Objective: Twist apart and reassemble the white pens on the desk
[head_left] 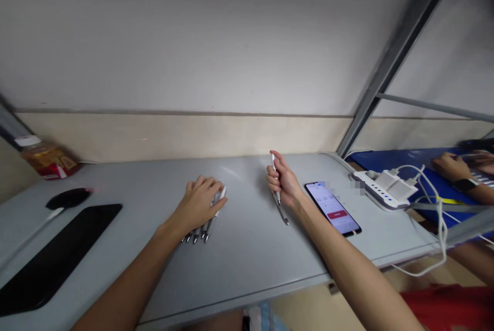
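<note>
My left hand [200, 201] lies over a bundle of several white-and-silver pens [196, 236] on the grey table, its fingers apart. Its thumb rests across the rightmost pen [223, 193], whose upper end shows beside the index finger. The silver tips point toward me; the pens' middles are hidden under the palm. My right hand [284, 180] is closed around a white-and-silver pen [274, 160], upright with its tip down and the thumb near its top end. Just below, the silver end of what looks like another pen [284, 216] shows on the table.
A phone [332, 208] with a lit timer lies beside my right forearm. Behind it are a white power strip [380, 192] and cables. Left are a black slab [62, 254], a dark oval device [67, 198] and a bottle [48, 158]. Another person's hands [455, 169] are far right.
</note>
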Action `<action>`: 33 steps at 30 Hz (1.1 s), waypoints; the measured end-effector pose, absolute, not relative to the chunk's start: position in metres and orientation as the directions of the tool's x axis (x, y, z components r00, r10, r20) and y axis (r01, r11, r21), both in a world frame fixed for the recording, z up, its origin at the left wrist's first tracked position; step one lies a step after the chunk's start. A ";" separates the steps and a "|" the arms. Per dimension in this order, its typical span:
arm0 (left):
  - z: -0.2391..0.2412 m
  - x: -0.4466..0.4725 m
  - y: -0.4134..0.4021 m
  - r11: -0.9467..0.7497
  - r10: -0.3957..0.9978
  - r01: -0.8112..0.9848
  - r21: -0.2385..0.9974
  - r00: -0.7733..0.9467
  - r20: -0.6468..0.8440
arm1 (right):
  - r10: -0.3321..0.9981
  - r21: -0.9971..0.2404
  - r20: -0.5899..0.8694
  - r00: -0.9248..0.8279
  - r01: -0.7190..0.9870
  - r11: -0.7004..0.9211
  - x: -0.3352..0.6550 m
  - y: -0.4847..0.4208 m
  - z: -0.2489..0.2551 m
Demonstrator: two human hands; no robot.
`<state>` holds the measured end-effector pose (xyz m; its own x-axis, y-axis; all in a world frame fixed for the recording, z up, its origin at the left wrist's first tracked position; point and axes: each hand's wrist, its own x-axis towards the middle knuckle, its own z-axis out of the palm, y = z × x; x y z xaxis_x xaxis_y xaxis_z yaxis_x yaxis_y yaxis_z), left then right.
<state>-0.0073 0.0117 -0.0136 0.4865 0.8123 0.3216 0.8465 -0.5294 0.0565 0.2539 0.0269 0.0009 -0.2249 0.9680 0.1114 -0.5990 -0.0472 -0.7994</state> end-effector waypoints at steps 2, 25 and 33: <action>-0.013 -0.006 0.011 -0.530 0.817 0.843 0.096 0.477 0.323 | 0.970 -0.807 0.110 -0.215 -0.589 -0.039 0.254 0.027 0.001; -0.003 0.003 0.002 -0.631 0.775 0.724 0.279 0.573 0.267 | 0.976 -0.801 0.119 -0.182 -0.598 -0.014 0.257 0.032 0.000; -0.002 0.005 -0.001 -0.646 0.763 0.713 0.273 0.599 0.242 | 0.972 -0.801 0.124 -0.200 -0.598 -0.021 0.257 0.031 0.000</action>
<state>0.0049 -0.0009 -0.0021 0.5993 0.7631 0.2421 0.7128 -0.6463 0.2726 0.2572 0.0312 -0.0001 -0.1996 0.9720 0.1241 -0.5983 -0.0206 -0.8010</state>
